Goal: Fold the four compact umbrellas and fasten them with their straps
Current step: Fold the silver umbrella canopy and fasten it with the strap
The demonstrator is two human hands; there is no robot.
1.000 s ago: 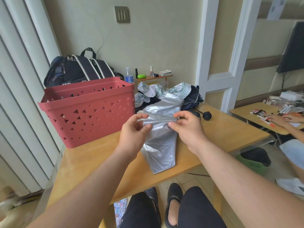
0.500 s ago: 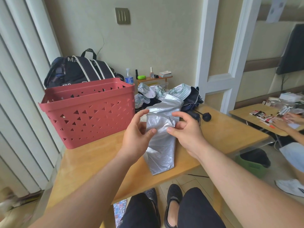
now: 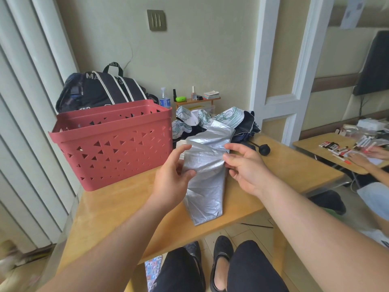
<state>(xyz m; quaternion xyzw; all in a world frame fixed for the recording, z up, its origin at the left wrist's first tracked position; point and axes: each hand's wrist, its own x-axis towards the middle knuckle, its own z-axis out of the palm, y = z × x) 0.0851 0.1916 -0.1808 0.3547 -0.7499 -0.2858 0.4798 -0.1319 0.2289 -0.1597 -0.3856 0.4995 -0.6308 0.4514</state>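
The silver umbrella stood crumpled and half gathered over the wooden table, its canopy creased in loose folds. The left hand gripped its side; the right hand pinched the fabric, as far as I could see. Behind lay a patterned umbrella and a dark one. A red basket stood close on the left.

A light wooden table is carrying a red basket, with a silver umbrella and an unfolded umbrella heap lying right of the basket.
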